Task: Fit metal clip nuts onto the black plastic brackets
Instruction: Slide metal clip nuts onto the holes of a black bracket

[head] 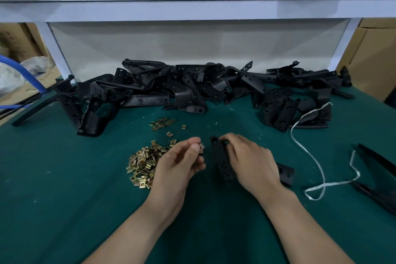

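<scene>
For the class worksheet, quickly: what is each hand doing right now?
Left hand: pinching a metal clip nut.
Right hand: gripping a black plastic bracket.

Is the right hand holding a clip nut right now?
No, the right hand grips a black bracket, while the left hand pinches the clip nut.

Brass-coloured metal clip nuts [142, 164] lie heaped left of centre (strays just beyond); black plastic brackets [192, 88] pile along the far side, one elongated black bracket [220, 158] held near centre.
</scene>
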Demonstrator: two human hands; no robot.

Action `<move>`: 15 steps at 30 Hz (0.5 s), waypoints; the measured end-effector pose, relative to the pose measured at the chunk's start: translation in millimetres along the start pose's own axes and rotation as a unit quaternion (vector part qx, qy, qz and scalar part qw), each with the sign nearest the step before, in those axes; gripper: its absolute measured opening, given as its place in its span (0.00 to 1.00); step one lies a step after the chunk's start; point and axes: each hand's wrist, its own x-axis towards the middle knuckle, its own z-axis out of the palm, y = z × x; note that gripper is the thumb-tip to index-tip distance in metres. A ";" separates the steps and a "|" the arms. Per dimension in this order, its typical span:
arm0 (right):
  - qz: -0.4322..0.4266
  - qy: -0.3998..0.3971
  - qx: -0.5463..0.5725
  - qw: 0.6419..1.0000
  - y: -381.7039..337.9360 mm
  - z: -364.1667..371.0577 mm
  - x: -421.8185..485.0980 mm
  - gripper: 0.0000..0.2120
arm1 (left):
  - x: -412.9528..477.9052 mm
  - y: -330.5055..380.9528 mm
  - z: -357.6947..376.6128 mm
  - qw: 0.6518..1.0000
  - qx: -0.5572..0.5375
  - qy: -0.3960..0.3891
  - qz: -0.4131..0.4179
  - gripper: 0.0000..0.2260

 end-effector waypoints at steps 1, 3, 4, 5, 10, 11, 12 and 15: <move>-0.006 -0.001 0.003 1.000 -0.8 0.1 -0.3 0.13 | 0.2 -0.2 0.0 1.000 0.001 -0.002 0.001 0.14; -0.017 -0.003 0.006 1.000 -1.9 0.2 -0.3 0.12 | 0.5 -0.7 0.0 1.000 0.006 -0.003 0.002 0.14; -0.020 -0.002 0.007 1.000 -2.0 0.4 -0.2 0.12 | 0.6 -0.9 0.0 1.000 0.008 -0.002 0.001 0.14; -0.021 -0.001 0.007 1.000 -1.9 0.7 0.1 0.12 | 0.7 -0.8 -0.1 1.000 0.010 -0.002 0.001 0.14; -0.024 0.006 0.012 1.000 -0.7 2.1 0.3 0.12 | 0.4 -0.3 -0.2 1.000 0.016 -0.001 0.005 0.15; -0.024 0.006 0.013 1.000 -0.6 2.2 0.4 0.12 | 0.4 -0.3 0.0 1.000 0.016 0.000 0.005 0.14; -0.023 0.007 0.015 1.000 -0.7 2.0 0.5 0.12 | 0.1 0.0 0.2 1.000 0.015 0.001 0.005 0.14; -0.028 0.008 0.015 0.999 -1.8 1.7 0.6 0.12 | -0.8 1.0 1.4 1.000 0.006 0.002 0.003 0.12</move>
